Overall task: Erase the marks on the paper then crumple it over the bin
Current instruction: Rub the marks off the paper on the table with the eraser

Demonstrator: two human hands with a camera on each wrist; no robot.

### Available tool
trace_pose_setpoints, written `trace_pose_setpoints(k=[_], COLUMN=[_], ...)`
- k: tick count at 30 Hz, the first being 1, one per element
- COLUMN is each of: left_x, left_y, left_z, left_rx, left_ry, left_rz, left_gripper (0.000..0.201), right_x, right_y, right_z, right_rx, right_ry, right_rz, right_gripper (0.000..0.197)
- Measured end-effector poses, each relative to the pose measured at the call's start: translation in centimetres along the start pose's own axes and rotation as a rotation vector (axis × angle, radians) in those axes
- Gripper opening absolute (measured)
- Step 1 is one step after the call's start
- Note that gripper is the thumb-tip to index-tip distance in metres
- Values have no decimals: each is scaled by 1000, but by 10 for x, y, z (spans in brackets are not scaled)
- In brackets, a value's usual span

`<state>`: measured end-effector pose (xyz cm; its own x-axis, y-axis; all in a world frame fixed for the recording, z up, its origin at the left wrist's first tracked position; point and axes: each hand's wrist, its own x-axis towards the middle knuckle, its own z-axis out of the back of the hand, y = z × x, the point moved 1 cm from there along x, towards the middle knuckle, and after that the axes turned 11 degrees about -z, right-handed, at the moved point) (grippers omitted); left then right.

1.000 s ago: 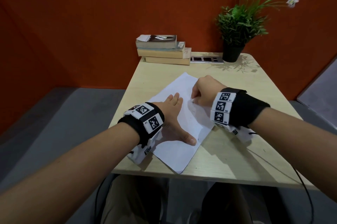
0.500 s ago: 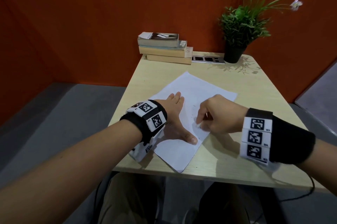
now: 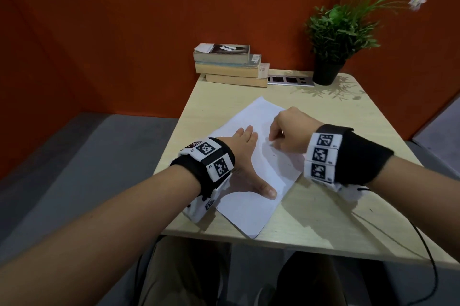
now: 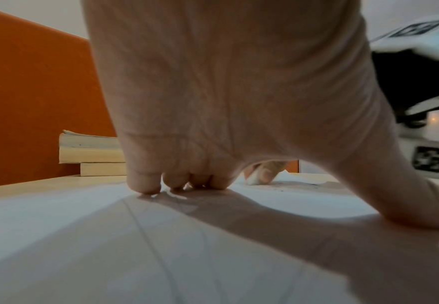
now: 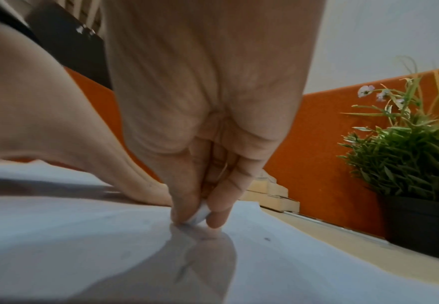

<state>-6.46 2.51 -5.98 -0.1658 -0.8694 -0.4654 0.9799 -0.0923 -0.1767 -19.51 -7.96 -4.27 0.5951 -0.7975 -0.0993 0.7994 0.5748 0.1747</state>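
Paper [image 3: 251, 208] lies flat on the surface [image 3: 323, 218], marks faint. The right hand [image 3: 290, 131] pinches a small white eraser [image 5: 199, 216] against the sheet, while the left hand [image 3: 242, 156] presses it flat, fingers [image 4: 145, 183] spread and straight. Short, light strokes away from the holding hand should avoid buckling or tearing the sheet.

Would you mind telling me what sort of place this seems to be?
Probably an office or study nook: a small desk against an orange partition, with stacked books, a socket strip and a potted plant.
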Motion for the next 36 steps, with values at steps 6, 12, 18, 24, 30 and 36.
trace_pose_setpoints(k=[6, 12, 18, 24, 30, 36], left_x=[1, -4, -27, -37, -25, -12], left_y=[0, -11, -19, -11, -7, 4], left_z=[0, 9, 23, 31, 28, 2], left_rx=[33, 151, 372, 444, 149, 18], left_ry=[6, -74, -158, -174, -91, 42], left_rz=[14, 88, 68, 63, -197, -148], left_gripper=[155, 126, 46, 33, 83, 117], right_x=[-67, -74, -78, -70, -60, -53], right_y=[-5, -14, -20, -22, -23, -27], right_z=[0, 7, -2, -1, 3, 4], right_rx=[23, 105, 123, 77, 33, 56], right_ry=[141, 51, 98, 62, 20, -4], right_rz=[106, 28, -5, 0, 0, -36], right_gripper=[14, 14, 9, 6, 7, 7])
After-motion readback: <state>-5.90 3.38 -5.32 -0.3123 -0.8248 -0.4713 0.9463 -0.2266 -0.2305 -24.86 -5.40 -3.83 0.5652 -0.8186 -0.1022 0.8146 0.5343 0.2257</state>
